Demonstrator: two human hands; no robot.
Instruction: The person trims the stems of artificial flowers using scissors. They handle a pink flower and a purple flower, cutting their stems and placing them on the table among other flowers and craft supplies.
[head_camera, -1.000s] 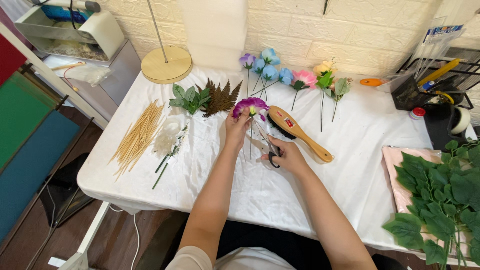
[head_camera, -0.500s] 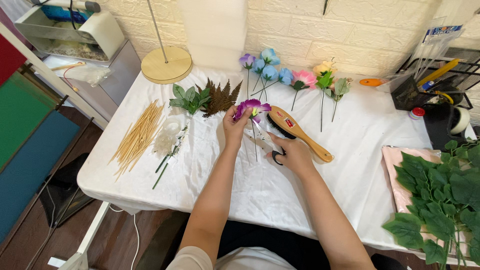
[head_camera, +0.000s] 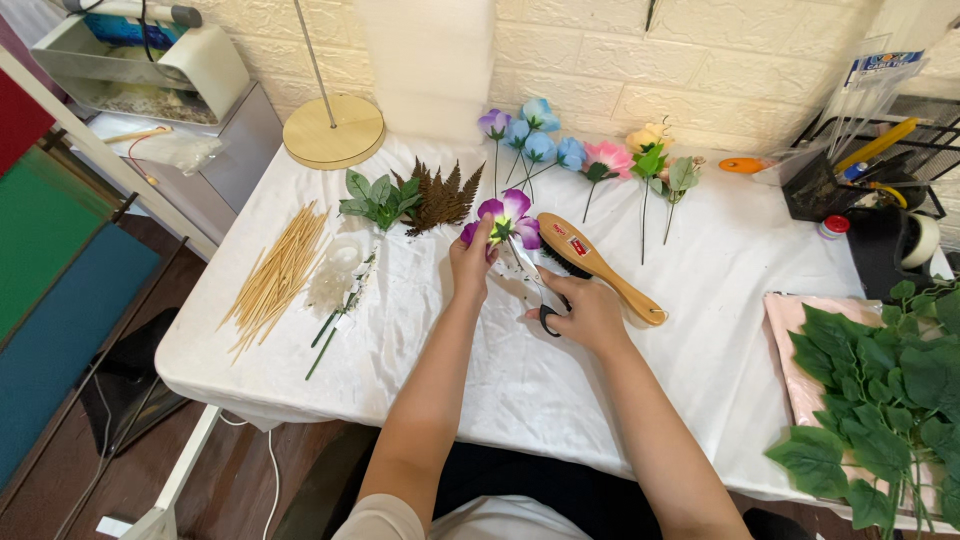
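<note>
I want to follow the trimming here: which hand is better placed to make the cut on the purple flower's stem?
Right. The right hand already grips the black-handled scissors, blades pointing at the stem, while the left hand is busy pinching the purple-and-white artificial flower at its head.

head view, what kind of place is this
Probably a home craft table for making fake flower arrangements: a row of artificial flowers on the white tablecloth, a bundle of thin wooden sticks, and scissors in the right hand.
</note>
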